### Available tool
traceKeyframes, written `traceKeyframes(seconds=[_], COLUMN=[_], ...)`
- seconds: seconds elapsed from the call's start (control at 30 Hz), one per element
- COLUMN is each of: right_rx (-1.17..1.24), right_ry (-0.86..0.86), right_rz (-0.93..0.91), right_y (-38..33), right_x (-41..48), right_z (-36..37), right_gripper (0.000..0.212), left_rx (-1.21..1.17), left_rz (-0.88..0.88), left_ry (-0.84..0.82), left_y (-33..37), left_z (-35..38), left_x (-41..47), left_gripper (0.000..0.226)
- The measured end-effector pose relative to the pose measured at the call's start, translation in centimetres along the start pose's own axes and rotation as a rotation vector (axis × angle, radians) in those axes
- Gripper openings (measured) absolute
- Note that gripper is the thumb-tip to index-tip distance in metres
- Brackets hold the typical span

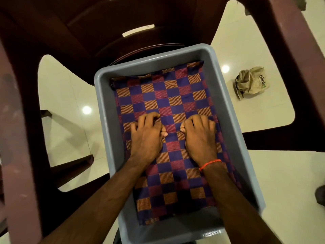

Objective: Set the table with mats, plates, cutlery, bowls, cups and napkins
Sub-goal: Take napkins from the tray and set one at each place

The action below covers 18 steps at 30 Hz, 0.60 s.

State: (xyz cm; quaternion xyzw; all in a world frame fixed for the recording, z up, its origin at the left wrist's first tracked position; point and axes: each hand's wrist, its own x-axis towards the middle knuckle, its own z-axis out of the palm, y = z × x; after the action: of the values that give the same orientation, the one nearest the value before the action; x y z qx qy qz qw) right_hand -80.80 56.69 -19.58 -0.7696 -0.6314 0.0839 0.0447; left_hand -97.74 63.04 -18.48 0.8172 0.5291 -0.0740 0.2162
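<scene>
A checkered mat (168, 95) in purple, red and orange lies flat inside a grey plastic bin (105, 110) and covers most of its floor. Both of my hands are down in the bin on top of the mat. My left hand (146, 132) has its fingers curled into the cloth near the mat's middle. My right hand (198, 133), with an orange thread round the wrist, does the same a little to the right. The thumbs point toward each other and the fingertips dig into the fabric.
A dark maroon plastic chair (98, 29) stands behind and partly under the bin, and its legs frame the view left and right. A crumpled brown paper bag (249, 83) lies on the pale tiled floor (263, 173) to the right.
</scene>
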Motion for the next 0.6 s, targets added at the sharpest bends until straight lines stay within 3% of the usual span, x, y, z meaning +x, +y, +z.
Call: traceKeyframes(seconds=[0.13, 0.27, 0.43, 0.6], right_rx=[0.058, 0.089, 0.118, 0.185], right_ry=[0.003, -0.066, 0.009, 0.120], right_rz=[-0.008, -0.005, 0.015, -0.002], right_y=[0.2, 1.0, 0.9, 0.0], right_x=[0.3, -0.2, -0.8, -1.2], right_z=[-0.3, -1.0, -1.3, -2.8], right_gripper=[0.011, 0.036, 0.014, 0.011], left_rx=[0.054, 0.035, -0.047, -0.186], left_rz=[0.001, 0.033, 0.093, 0.147], left_ry=[-0.031, -0.014, 0.024, -0.031], left_y=[0.3, 0.3, 0.4, 0.1], left_z=[0.0, -0.6, -1.6, -3.3], left_x=[-0.1, -0.3, -1.0, -1.6], left_gripper=[0.049, 0.054, 0.043, 0.034])
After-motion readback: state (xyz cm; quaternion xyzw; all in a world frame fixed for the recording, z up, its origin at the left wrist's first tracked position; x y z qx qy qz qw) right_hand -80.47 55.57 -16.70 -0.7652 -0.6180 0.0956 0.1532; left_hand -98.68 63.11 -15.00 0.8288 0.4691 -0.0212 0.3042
